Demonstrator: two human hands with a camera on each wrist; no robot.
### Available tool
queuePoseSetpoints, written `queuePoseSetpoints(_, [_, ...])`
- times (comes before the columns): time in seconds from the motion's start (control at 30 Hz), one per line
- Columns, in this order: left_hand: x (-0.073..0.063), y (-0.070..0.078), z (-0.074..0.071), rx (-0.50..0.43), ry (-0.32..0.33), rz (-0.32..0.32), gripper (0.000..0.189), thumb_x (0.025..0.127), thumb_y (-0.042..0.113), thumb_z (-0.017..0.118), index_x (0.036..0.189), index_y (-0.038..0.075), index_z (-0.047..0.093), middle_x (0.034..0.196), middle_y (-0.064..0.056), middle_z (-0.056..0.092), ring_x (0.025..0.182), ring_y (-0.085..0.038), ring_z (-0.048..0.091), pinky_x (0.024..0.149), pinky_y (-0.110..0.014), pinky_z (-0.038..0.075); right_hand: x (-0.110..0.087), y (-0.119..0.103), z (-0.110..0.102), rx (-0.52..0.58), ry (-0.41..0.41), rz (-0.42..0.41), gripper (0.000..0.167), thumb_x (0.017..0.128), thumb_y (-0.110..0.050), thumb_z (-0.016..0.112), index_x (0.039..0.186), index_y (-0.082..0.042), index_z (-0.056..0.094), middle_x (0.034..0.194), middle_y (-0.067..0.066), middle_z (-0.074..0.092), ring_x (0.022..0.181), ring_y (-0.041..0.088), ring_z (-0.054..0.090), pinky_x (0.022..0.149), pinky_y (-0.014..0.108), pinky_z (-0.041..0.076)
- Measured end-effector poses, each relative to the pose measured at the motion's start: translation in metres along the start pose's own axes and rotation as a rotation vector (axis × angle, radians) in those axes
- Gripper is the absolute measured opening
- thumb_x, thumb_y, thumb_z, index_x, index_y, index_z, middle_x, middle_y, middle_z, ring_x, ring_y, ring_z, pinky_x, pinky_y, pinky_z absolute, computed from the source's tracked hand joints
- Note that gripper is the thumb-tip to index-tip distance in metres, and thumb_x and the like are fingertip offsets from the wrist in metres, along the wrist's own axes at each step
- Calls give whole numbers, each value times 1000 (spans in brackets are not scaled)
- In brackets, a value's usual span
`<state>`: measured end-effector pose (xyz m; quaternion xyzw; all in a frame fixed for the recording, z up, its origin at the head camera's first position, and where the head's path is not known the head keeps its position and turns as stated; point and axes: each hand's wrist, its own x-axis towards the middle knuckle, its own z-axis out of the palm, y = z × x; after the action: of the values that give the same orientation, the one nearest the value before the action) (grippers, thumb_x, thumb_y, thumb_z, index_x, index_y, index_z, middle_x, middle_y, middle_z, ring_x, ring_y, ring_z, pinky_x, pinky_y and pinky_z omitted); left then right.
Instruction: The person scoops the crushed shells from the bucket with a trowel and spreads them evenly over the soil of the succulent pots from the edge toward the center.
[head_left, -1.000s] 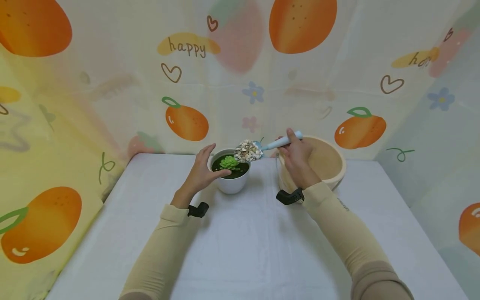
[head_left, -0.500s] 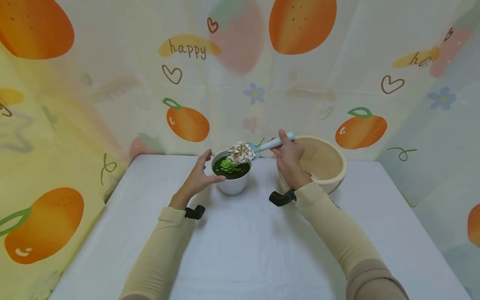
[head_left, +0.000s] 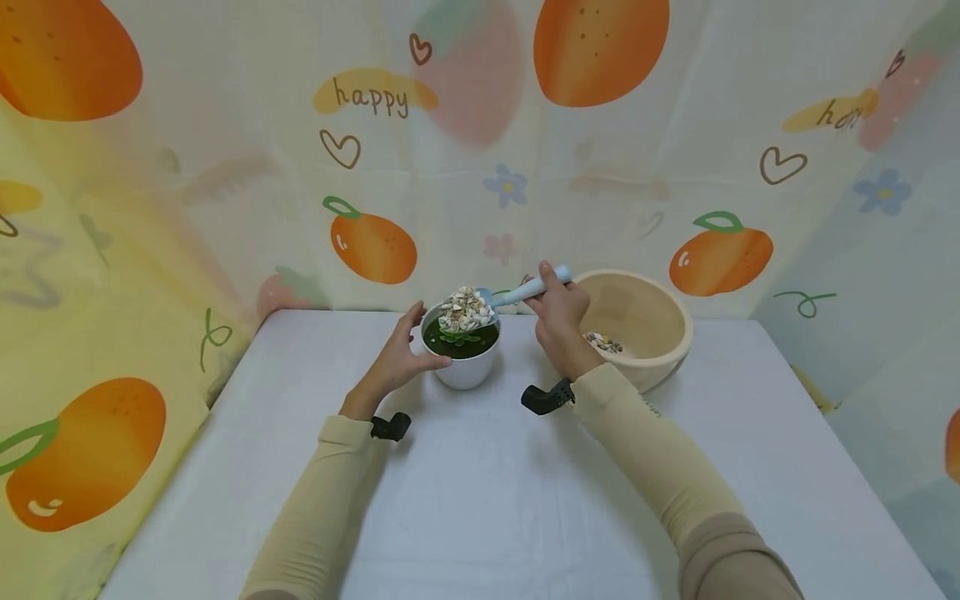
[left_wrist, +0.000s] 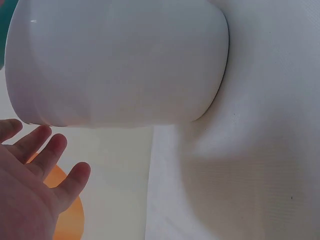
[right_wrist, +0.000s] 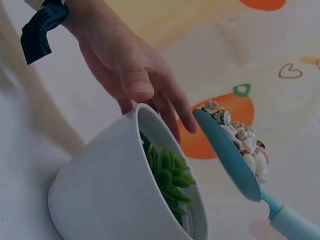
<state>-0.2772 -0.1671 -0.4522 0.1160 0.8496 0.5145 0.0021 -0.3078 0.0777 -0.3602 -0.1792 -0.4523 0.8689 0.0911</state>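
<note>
My right hand [head_left: 561, 321] grips the handle of a light-blue garden trowel [head_left: 522, 290]. A heap of small shells [right_wrist: 245, 142] lies on its blade, above the white flowerpot [head_left: 465, 374]. In the pot grows a green succulent [right_wrist: 172, 180], set in dark soil; from the head view the shells partly hide it. My left hand [head_left: 393, 358] stands at the pot's left side, thumb and fingers spread about the rim. Its thumb tip is at the rim, touching or very close; in the left wrist view the other fingers are loosely extended.
Right of the pot stands a large cream bowl [head_left: 678, 337] with some shells or pebbles [head_left: 602, 342] at its bottom. A white cloth [head_left: 480, 500] covers the table. Behind the table hangs a fruit-printed curtain [head_left: 450, 208].
My right hand has carried the loaded trowel leftward, from the pot's right edge to above the succulent. The bowl's contents have come into view. My left hand has shifted slightly left and down.
</note>
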Motion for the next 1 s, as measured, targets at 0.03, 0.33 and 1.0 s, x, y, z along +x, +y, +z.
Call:
queuePoseSetpoints(0.03, [0,-1,0,1,-2,-5,113,74,29,84,157,10,9,158,-15,25,146,-31,24,119,-55,22,0,1,1,5,0,-1,20,93,-17,66,102,-1,60,90,11,64,84,22,69,84,39,58])
queuePoseSetpoints(0.33, [1,-6,1,-11,-19,-15,117,73,32,84,157,11,6,160,-13,23,147,-31,22,119,-56,20,-2,11,5,-19,-17,-4,18,95,-19,64,100,-2,59,95,13,63,91,26,66,86,40,58])
queuePoseSetpoints(1.0, [9,-7,5,0,-48,-38,114,74,29,84,157,7,8,163,-17,14,149,-35,17,118,-56,23,1,22,7,-38,5,-55,31,94,-16,65,116,5,61,102,11,65,95,26,66,89,43,56])
